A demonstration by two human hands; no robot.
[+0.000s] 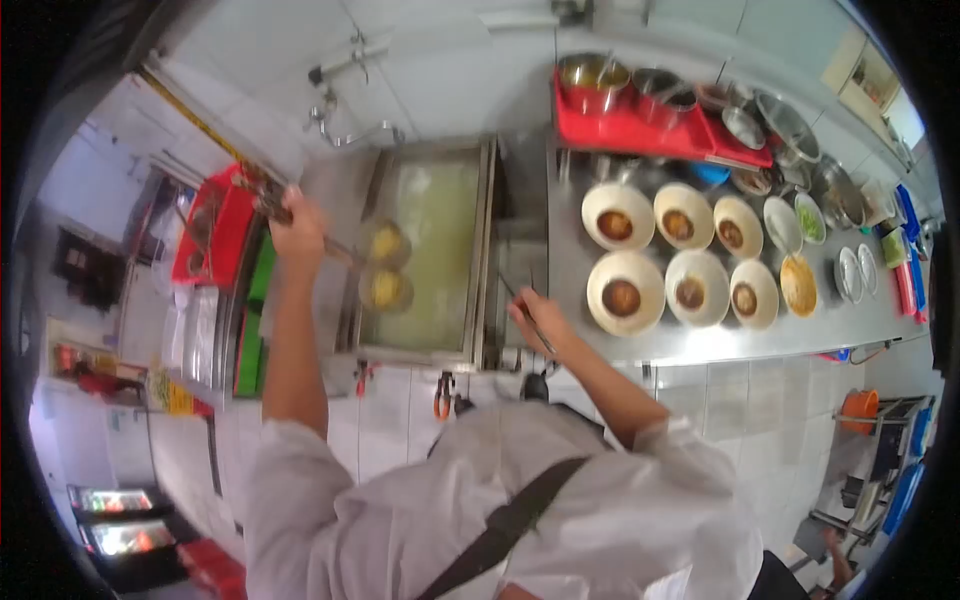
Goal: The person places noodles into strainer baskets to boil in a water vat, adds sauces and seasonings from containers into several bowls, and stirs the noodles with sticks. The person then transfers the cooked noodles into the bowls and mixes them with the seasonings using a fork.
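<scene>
My left hand [298, 225] is closed around the long handles of the noodle strainers. Two round strainer baskets hold yellow noodles [386, 290] at the left side of a rectangular metal vat [485, 250] of cloudy, pale yellow-green liquid. How deep the baskets sit is hard to tell. To the right of the vat, my right hand [535, 318] grips a thin two-pronged utensil [543, 338], tongs or chopsticks, its prongs apart and pointing away from me. Near that hand stand several white bowls [645, 263] with brown sauce in the bottom.
A red tray [640, 135] with metal pots stands behind the bowls on the steel counter [600, 345]. A faucet [355, 138] is on the wall behind the vat. At the left is a red container [228, 225]. Orange-handled tools [443, 398] hang below the vat's front edge.
</scene>
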